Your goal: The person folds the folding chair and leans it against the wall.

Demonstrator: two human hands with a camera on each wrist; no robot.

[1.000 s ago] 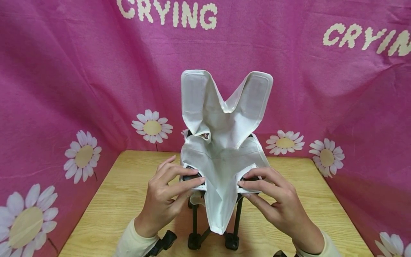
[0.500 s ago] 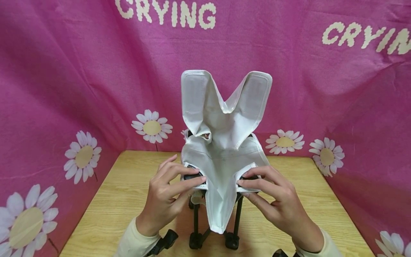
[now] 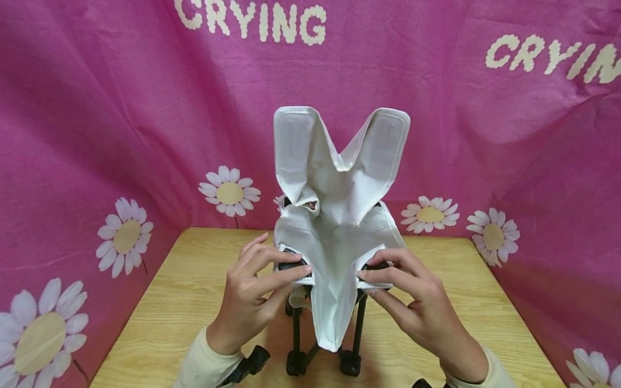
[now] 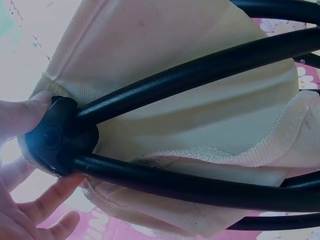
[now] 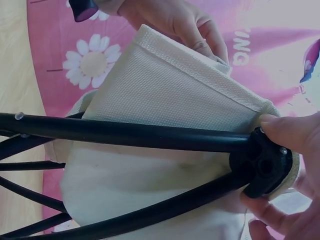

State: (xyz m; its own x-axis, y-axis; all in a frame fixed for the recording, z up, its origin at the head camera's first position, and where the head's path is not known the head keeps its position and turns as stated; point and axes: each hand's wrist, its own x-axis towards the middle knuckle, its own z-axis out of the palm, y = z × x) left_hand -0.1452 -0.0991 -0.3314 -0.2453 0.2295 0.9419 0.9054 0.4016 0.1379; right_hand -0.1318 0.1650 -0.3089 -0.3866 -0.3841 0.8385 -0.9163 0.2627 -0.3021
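Two pinches live on my feed: left hand [image 3: 249, 296] and right hand [image 3: 418, 297] each grip cloth [image 3: 333, 269] and a joint [image 5: 262, 165], near top of the frame [image 3: 359, 326]; cloth drapes over it.

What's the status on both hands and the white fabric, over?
Left hand, right hand: each pinching a black joint at fabric's near corners. Fabric hung on frame, two flaps up. No obstruction seen.
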